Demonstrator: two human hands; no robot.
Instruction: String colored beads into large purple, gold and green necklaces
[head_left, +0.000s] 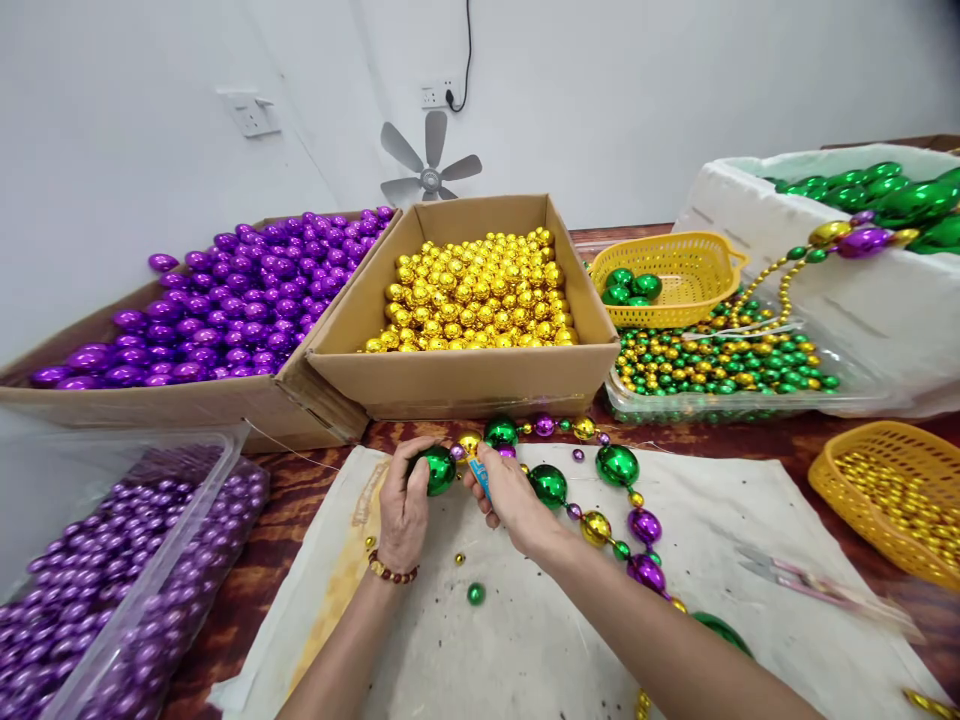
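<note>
My left hand (403, 508), with a brown bead bracelet at the wrist, closes its fingers around a large green bead (439, 470) at one part of a bead strand. Close beside it, my right hand (510, 487) is closed on a small blue tool (480, 478), mostly covered by the fingers, so its kind does not show. A gold bead (469, 442) lies between the hands. The strand of green, gold and purple beads (617, 465) loops over the white cloth (525, 610) and passes under my right forearm.
Scissors-like pliers (810, 583) and loose beads (475, 593) lie on the cloth. Behind stand boxes of purple beads (247, 300) and gold beads (472, 295). Yellow baskets (694, 300) and a white foam box (780, 270) are right; a clear bin (150, 560) is left.
</note>
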